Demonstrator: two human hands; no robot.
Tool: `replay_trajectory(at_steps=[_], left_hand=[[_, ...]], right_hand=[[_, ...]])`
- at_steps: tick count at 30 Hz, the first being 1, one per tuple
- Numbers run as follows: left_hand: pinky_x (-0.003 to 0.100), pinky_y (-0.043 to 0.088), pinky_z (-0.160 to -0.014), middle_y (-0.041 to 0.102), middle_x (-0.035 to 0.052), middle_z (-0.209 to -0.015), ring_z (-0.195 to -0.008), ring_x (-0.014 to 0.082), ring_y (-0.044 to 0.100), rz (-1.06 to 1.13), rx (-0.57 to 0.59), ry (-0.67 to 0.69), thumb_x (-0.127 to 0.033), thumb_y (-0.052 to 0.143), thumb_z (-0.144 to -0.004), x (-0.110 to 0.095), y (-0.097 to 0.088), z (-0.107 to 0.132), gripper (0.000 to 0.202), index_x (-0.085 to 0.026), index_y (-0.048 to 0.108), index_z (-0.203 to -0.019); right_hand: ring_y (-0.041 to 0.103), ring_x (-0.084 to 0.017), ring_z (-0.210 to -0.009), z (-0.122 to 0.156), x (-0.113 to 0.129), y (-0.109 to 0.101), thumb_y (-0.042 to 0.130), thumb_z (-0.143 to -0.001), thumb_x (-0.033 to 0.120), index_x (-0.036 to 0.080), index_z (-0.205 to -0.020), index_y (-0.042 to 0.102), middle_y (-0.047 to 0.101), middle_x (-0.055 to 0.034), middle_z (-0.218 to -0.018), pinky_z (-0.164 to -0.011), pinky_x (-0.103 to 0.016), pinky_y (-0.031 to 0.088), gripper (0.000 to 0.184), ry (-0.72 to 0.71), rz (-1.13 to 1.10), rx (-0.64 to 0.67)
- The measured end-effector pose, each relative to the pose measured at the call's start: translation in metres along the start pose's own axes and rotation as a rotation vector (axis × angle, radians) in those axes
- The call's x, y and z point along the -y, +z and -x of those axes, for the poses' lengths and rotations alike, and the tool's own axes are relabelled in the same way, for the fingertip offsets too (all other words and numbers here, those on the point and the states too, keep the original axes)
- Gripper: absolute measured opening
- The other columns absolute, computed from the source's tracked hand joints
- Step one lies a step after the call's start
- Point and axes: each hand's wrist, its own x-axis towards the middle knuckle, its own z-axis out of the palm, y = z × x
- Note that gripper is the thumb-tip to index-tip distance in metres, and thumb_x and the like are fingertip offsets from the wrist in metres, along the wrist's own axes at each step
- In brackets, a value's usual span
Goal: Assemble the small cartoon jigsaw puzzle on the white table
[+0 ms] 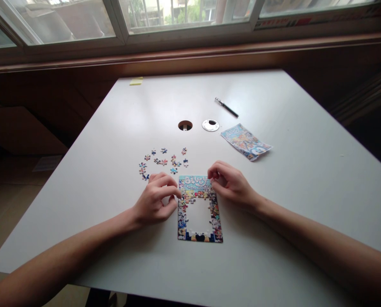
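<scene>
White worktop (273, 204), matte, set under a window. Half-built jigsaw (199, 209) lies flat near the front edge: border ring complete, blue title strip across the top, middle unfilled so the worktop shows through. Left hand (155, 201) rests at the jigsaw's upper left corner, fingers curled narrow, fingertips touching its edge; whether a piece sits between them, cannot tell. Right hand (229, 182) at the upper right corner, fingers bunched close, tips on the top strip; contents likewise hidden. Loose pieces (163, 163) scattered just beyond the left hand, apart from the jigsaw. Further back: printed packet (246, 142) to the right, black pen (226, 107) beyond it, round cable hole (185, 125) with its metal cap (210, 125) lying beside. Yellow note (136, 81) at the far edge.
</scene>
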Motion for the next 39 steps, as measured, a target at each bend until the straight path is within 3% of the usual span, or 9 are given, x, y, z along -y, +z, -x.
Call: replay_trajectory(at_steps=[4, 8, 11, 15, 26, 32, 39], left_hand=[[0.038, 0.041, -0.084, 0.063, 0.0038, -0.084, -0.087, 0.0192, 0.055, -0.019, 0.001, 0.014, -0.011, 0.053, -0.079, 0.0, 0.002, 0.002, 0.017, -0.021, 0.068, -0.079], [0.038, 0.041, -0.088, 0.066, 0.0036, -0.096, -0.097, 0.0206, 0.055, -0.08, 0.013, 0.089, -0.017, 0.061, -0.082, 0.001, 0.008, 0.004, 0.011, -0.023, 0.068, -0.088], [0.038, 0.042, -0.089, 0.067, 0.0039, -0.099, -0.1, 0.0209, 0.055, -0.135, 0.052, 0.139, -0.023, 0.064, -0.084, 0.002, 0.012, 0.004, 0.011, -0.023, 0.067, -0.094], [0.037, 0.044, -0.088, 0.067, 0.0047, -0.098, -0.097, 0.0201, 0.056, -0.186, 0.116, 0.147, -0.028, 0.061, -0.088, -0.002, 0.011, 0.0, 0.012, -0.021, 0.067, -0.096], [0.033, 0.048, -0.067, 0.062, 0.0063, -0.083, -0.077, 0.0202, 0.056, -0.472, 0.295, 0.177, -0.02, 0.055, -0.092, -0.027, 0.006, -0.017, 0.012, -0.014, 0.065, -0.087], [0.032, 0.045, -0.061, 0.059, 0.0062, -0.074, -0.068, 0.0202, 0.056, -0.692, 0.268, 0.27, -0.005, 0.051, -0.087, -0.038, 0.01, -0.011, 0.013, -0.012, 0.062, -0.086], [0.032, 0.041, -0.058, 0.057, 0.0048, -0.072, -0.064, 0.0193, 0.054, -0.741, 0.224, 0.309, -0.004, 0.05, -0.086, -0.038, 0.013, -0.011, 0.013, -0.013, 0.058, -0.081]], right_hand=[[0.051, -0.017, -0.076, 0.002, 0.002, 0.001, 0.054, -0.076, 0.006, 0.021, -0.085, 0.057, 0.054, -0.0034, -0.083, -0.071, -0.032, 0.044, 0.017, -0.071, 0.036, 0.022], [0.054, -0.02, -0.083, 0.007, 0.004, 0.004, 0.061, -0.081, 0.013, 0.023, -0.092, 0.064, 0.061, -0.0053, -0.09, -0.079, -0.038, 0.044, 0.015, -0.298, 0.166, 0.109], [0.055, -0.022, -0.093, 0.008, 0.005, 0.006, 0.061, -0.083, 0.014, 0.025, -0.105, 0.066, 0.066, -0.006, -0.1, -0.083, -0.04, 0.044, 0.025, -0.43, 0.226, 0.205], [0.056, -0.022, -0.099, 0.007, 0.003, 0.009, 0.058, -0.086, 0.014, 0.026, -0.117, 0.064, 0.067, -0.0067, -0.107, -0.085, -0.04, 0.046, 0.034, -0.428, 0.231, 0.274], [0.054, -0.022, -0.1, 0.007, 0.001, 0.009, 0.057, -0.086, 0.01, 0.024, -0.117, 0.064, 0.067, -0.007, -0.11, -0.087, -0.041, 0.047, 0.035, -0.419, 0.223, 0.281], [0.054, -0.022, -0.099, 0.007, 0.004, 0.009, 0.056, -0.086, 0.009, 0.022, -0.111, 0.065, 0.067, -0.0076, -0.108, -0.087, -0.041, 0.048, 0.029, -0.431, 0.231, 0.283], [0.052, -0.022, -0.099, 0.008, 0.003, 0.009, 0.055, -0.084, 0.006, 0.021, -0.108, 0.065, 0.066, -0.0071, -0.108, -0.086, -0.04, 0.047, 0.03, -0.439, 0.257, 0.276]])
